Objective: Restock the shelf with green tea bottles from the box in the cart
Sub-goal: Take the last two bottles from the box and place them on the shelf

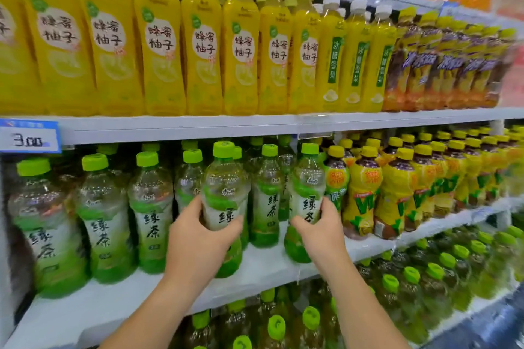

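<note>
Left hand (pixel 198 238) fingers wrapped round left green tea bottle (pixel 225 193); right hand (pixel 320 228) fingers round right green tea bottle (pixel 307 187). Both near upright at shelf (pixel 261 266) front edge. We judge push goes straight back, away from us.

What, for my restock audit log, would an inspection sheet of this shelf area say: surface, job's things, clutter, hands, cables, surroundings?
Surface: white shelf, bare strip along its front.
Job's things: green tea bottles standing in rows; two front ones are in hand.
Clutter: nothing seen.
Hands: left hand grips the left bottle; right hand grips the right bottle.
Cables: nothing seen.
Surroundings: yellow bottles on the shelf above; price tag on its edge; green-capped bottles below.
</note>
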A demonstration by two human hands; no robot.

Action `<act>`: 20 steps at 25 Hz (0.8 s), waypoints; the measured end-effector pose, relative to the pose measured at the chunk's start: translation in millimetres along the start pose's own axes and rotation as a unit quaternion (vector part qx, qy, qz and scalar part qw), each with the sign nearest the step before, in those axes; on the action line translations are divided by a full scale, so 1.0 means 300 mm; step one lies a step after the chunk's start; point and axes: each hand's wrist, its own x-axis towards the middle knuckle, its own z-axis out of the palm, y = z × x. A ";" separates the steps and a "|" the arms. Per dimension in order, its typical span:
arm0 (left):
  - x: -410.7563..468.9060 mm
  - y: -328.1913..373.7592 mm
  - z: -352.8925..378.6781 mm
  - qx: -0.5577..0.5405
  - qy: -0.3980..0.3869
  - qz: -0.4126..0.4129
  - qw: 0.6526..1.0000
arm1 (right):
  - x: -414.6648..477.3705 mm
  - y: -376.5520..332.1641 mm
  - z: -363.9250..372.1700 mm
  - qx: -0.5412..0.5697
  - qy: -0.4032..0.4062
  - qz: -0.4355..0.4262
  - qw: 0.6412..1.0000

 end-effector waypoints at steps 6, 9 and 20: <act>-0.033 -0.101 0.045 -0.007 0.012 0.031 0.999 | 0.002 0.079 0.008 -0.016 -0.023 -0.068 0.997; -0.046 -0.096 0.062 -0.041 0.012 0.022 0.999 | -0.003 0.104 0.001 -0.014 -0.032 -0.085 0.996; -0.119 -0.180 0.078 0.097 0.040 0.037 0.994 | 0.014 0.182 0.026 -0.076 0.025 -0.084 0.993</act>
